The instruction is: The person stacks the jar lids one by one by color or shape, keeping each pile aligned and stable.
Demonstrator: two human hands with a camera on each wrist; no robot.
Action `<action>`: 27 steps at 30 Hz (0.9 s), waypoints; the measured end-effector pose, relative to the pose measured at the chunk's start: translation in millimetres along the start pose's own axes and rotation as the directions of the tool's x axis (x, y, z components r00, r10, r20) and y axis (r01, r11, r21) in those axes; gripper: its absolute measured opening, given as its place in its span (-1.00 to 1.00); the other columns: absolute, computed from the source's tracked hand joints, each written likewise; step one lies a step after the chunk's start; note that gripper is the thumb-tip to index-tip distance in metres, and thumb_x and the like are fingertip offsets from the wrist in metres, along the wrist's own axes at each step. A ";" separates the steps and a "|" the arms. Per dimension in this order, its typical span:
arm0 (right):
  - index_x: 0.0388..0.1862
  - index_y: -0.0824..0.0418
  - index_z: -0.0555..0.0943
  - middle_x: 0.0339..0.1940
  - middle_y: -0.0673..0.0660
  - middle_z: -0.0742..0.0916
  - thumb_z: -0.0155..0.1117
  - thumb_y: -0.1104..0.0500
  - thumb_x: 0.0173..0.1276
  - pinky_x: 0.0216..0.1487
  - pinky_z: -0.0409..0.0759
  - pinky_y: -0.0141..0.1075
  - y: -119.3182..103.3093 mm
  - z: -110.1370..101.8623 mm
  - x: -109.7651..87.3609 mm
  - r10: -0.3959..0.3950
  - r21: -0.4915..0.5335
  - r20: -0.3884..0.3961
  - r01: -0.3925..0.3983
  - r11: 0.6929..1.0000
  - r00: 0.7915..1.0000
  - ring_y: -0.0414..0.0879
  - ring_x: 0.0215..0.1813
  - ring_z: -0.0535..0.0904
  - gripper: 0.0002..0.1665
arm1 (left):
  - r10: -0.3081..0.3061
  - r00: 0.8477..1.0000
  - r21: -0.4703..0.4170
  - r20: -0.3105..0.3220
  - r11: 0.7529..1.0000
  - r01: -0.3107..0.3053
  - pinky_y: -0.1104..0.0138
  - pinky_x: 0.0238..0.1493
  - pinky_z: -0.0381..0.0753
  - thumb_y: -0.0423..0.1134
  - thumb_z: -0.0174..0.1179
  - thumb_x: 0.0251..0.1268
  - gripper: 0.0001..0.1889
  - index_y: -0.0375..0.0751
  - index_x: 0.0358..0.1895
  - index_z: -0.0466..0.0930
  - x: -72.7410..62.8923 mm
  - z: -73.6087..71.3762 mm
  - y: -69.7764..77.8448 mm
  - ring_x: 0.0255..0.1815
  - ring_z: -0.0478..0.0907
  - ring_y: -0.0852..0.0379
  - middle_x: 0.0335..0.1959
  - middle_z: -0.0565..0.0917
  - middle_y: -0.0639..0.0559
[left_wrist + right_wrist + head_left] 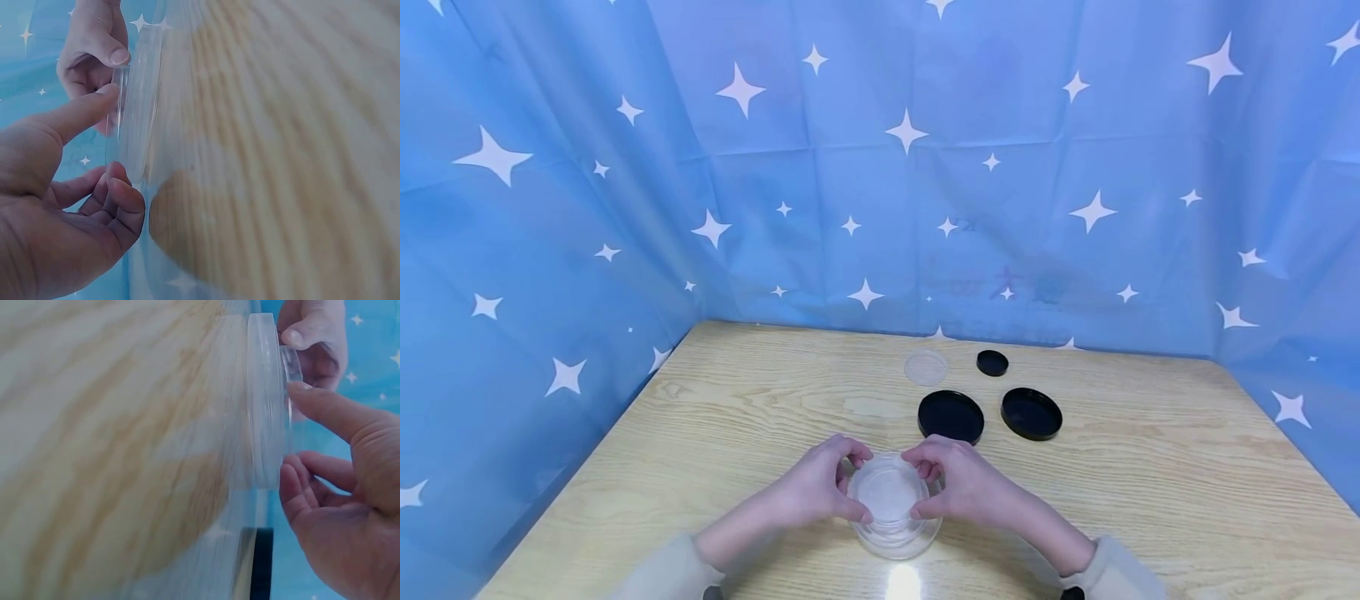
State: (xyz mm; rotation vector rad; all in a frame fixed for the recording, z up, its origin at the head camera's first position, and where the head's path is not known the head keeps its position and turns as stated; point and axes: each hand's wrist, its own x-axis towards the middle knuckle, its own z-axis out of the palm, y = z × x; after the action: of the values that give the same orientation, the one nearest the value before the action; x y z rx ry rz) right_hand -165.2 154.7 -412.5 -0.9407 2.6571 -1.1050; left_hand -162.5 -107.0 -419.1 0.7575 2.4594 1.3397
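You had both hands at a stack of clear round pieces on the near part of the wooden surface [760,400]. Your left hand [826,485] and right hand [961,485] held the small clear dish [889,492] from opposite sides, fingers curled in around its rim, thumbs on the near side. It sat on top of the wider clear base [895,552], which lay flat on the surface.

By the look of it, you were partway along: the clear pieces were together in one pile, with the smaller above the wider. The transparent edges blurred into each other, so whether the small clear dish was fully seated, and how many layers lay below, could not be told.

What seemed left stood farther back, apart from the pile. The large black dish [951,415] lay just beyond your right hand, the other black dish [1032,413] to its right, and the small black dish [992,362] and a thin clear disc [927,367] behind them. None of these four had been added to your stack.
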 end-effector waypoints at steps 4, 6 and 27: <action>0.12 0.36 0.67 -0.25 -0.07 0.62 0.72 0.19 -0.03 -0.13 0.60 -0.33 0.4 -0.4 0.8 -0.002 -0.002 0.004 0.003 1.000 1.000 -0.23 -0.19 0.55 -0.30 | 0.002 1.000 0.001 0.005 1.000 -0.002 0.45 -0.49 0.45 -0.33 0.64 -0.12 -0.28 -0.37 0.19 0.52 0.0 0.0 0.7 -0.44 0.44 0.25 -0.05 0.49 -0.06; 0.12 0.35 0.67 -0.25 -0.07 0.62 0.72 0.19 -0.03 -0.13 0.60 -0.33 0.8 -0.5 0.9 -0.009 -0.009 0.005 0.010 1.000 1.000 -0.23 -0.19 0.55 -0.29 | 0.002 1.000 0.003 0.004 1.000 -0.002 0.45 -0.49 0.45 -0.33 0.64 -0.12 -0.28 -0.37 0.19 0.52 0.1 0.1 0.7 -0.44 0.45 0.25 -0.05 0.49 -0.07; 0.14 0.36 0.65 -0.19 -0.05 0.60 0.72 0.16 -0.02 -0.11 0.60 -0.33 2.2 -0.7 0.9 -0.019 -0.007 0.040 0.019 1.000 0.999 -0.23 -0.16 0.53 -0.28 | 0.008 1.000 0.018 0.017 1.000 -0.008 0.45 -0.46 0.46 -0.34 0.64 -0.14 -0.27 -0.35 0.20 0.52 -0.6 -0.1 0.8 -0.41 0.46 0.25 -0.08 0.47 -0.04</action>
State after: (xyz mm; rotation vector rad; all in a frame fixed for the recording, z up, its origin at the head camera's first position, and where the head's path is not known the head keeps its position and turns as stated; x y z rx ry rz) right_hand -167.3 155.8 -413.4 -0.9803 2.6280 -1.0697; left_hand -161.8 -107.0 -418.4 0.7804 2.4617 1.3098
